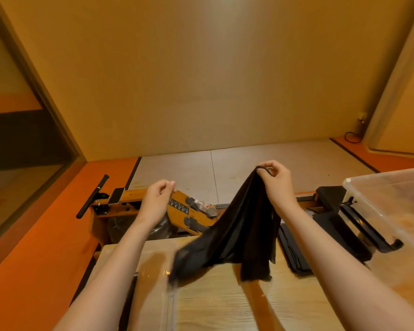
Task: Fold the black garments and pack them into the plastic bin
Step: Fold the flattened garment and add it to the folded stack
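Black against orange, tan and pale wood.
The garment (237,230) was plain black and faintly sheer; the folded stack (294,254) beside it was black too. The table (225,306) showed pale wood grain, the floor band (34,235) was bright orange, the tiles (177,173) light grey, the wall (177,80) tan, the bin (392,211) clear, and the frame (134,195) honey-coloured.
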Demonstrator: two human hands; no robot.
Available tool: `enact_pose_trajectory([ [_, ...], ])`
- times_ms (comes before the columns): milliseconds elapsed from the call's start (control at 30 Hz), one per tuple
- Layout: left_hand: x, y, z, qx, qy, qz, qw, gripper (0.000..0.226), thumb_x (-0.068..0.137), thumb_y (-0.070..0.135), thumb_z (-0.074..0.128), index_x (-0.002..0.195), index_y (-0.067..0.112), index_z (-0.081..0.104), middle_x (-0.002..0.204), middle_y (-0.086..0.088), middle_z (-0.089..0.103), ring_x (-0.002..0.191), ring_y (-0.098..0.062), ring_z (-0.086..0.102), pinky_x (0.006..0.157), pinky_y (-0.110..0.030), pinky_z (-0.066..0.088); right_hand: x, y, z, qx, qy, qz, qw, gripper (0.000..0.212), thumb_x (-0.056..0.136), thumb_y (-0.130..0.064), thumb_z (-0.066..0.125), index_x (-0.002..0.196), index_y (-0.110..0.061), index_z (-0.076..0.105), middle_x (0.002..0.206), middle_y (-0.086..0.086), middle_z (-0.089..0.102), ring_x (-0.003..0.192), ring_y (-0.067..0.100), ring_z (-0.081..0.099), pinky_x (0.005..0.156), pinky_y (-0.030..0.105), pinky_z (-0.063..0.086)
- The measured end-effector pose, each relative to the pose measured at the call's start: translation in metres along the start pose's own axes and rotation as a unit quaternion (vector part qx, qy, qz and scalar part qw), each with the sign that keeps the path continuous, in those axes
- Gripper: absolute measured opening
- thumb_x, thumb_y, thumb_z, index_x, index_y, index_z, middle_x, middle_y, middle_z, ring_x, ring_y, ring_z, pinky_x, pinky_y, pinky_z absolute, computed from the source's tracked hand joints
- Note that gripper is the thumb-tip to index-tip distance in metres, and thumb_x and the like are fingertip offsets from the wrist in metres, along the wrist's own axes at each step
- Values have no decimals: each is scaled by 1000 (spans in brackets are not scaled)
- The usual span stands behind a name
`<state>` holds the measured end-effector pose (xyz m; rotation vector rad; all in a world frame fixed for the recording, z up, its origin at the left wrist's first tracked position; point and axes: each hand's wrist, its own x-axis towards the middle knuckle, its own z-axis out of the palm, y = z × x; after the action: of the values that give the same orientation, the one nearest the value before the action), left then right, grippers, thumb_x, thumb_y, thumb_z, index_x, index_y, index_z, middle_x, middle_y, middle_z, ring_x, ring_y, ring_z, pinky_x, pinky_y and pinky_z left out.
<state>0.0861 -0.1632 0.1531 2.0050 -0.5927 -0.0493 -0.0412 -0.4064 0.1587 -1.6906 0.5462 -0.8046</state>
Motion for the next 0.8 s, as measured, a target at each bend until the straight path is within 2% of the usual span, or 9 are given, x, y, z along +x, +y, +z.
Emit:
enact_pose_trajectory([
  [133,-14,14,43,-14,-118,15,993,9,92,30,61,97,23,63,96,6,65,87,-7,61,73,-22,46,-9,-1,9,-39,-103,-6,994,10,93,-10,58,96,-15,65,97,-4,64,99,11,59,88,28,49],
  [233,-28,26,82,-80,-217,2,973,29,84,34,71,110,28,60,110,10,63,101,-5,61,86,-26,52,-14,0,12,-39,-150,-2,988,9,92,-14,60,98,-19,65,101,-5,65,101,10,59,91,31,48],
  [300,-37,31,107,-132,-247,-27,960,38,83,35,72,117,31,55,114,12,63,106,-5,60,91,-27,50,-16,1,9,30,-201,45,978,17,93,-13,59,110,-18,62,99,3,66,96,16,64,83,31,52],
  [367,-43,26,131,-169,-212,-77,960,29,89,30,66,117,32,56,113,9,65,109,-11,61,90,-27,50,-17,7,7,112,-259,109,953,30,94,-11,57,123,-17,54,103,8,67,97,18,68,79,26,56],
  [467,-51,-12,156,-223,-87,-223,945,21,95,20,59,116,22,57,114,-4,66,109,-24,61,93,-37,50,-20,41,1,85,-266,156,948,38,95,-18,58,131,-20,47,117,7,64,106,15,65,90,29,54],
  [533,-63,-48,160,-229,-29,-351,907,36,94,22,60,127,12,50,126,-11,60,113,-30,57,97,-41,48,-27,76,-9,19,-252,181,950,37,96,-22,57,132,-21,48,125,7,59,108,13,61,92,29,52],
  [600,-79,-81,157,-144,-33,-433,889,61,92,30,63,139,7,33,139,-13,48,123,-36,49,102,-43,44,-40,113,-22,-68,-264,209,939,36,97,-25,55,132,-20,48,128,7,55,110,15,57,93,31,49],
  [700,-98,-112,152,3,-51,-433,900,80,88,34,68,145,5,21,147,-19,34,130,-39,41,103,-46,40,-66,161,-39,-196,-294,240,904,47,95,-30,57,138,-16,43,137,6,48,121,20,49,99,33,41],
  [800,-108,-133,157,51,-79,-401,911,84,81,34,74,145,5,27,144,-18,38,128,-39,43,104,-48,41,-94,192,-45,-293,-308,230,875,62,89,-35,65,141,-14,39,145,6,39,130,22,42,105,33,38],
])
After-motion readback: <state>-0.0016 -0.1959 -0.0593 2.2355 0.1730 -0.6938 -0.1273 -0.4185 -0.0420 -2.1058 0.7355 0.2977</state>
